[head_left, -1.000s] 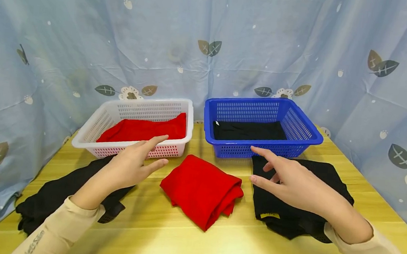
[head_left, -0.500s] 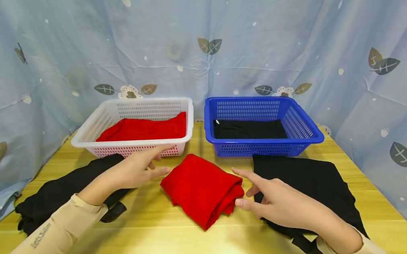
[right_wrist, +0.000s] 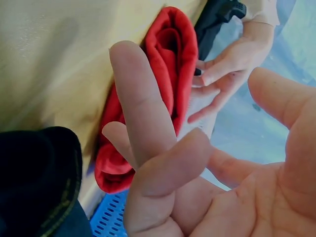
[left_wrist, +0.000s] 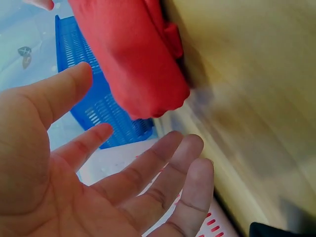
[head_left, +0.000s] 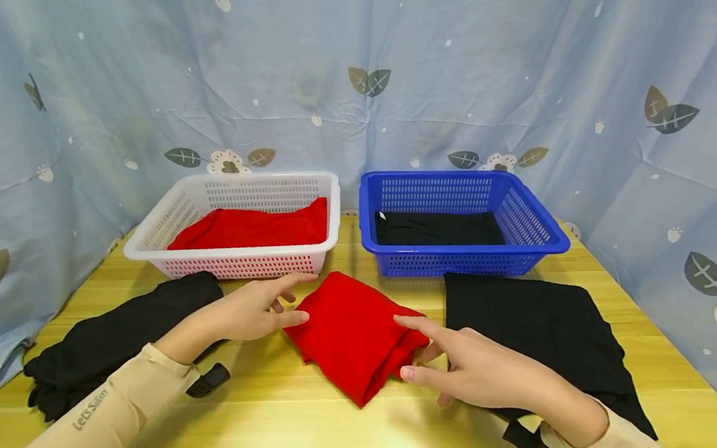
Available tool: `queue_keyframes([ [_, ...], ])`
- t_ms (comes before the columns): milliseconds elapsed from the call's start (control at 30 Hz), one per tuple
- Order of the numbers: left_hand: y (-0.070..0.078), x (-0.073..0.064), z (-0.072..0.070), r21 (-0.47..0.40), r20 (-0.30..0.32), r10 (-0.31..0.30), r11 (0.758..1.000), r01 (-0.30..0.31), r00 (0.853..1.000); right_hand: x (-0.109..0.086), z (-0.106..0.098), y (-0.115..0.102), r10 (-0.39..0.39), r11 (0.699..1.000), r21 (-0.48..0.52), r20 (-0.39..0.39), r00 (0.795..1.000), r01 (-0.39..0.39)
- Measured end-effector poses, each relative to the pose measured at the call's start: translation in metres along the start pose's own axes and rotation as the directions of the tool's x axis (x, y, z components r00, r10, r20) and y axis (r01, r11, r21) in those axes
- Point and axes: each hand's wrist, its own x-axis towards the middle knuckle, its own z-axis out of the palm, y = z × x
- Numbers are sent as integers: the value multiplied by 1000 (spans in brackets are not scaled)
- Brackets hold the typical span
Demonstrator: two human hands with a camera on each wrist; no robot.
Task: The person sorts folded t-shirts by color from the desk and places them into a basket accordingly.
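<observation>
A folded red cloth lies on the wooden table between the two hands. My left hand is at its left edge, thumb and fingers spread and holding nothing. On the other side, my right hand reaches to the cloth's right corner, its index finger overlapping that corner in the head view. In the left wrist view the red cloth shows beyond the relaxed fingers. The right wrist view shows the rolled folds of the red cloth behind partly bent fingers, with nothing gripped.
Behind stand a white basket with red cloth inside and a blue basket with black cloth inside. A crumpled black cloth lies at left, a flatter black cloth at right. A patterned curtain hangs behind.
My right hand has moved left and toward the person, from over the black cloth to the red cloth's edge. My left hand has come slightly right and lower, closer to the red cloth.
</observation>
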Motion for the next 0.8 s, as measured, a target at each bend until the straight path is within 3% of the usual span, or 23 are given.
queue_keyframes([
  [233, 1, 2, 7, -32, 42, -50, 998, 51, 998, 7, 4, 5, -7, 999, 32, 31, 999, 6],
  [800, 2, 0, 8, -25, 74, 37, 999, -35, 997, 15, 2, 6, 0, 1000, -29, 32, 999, 1],
])
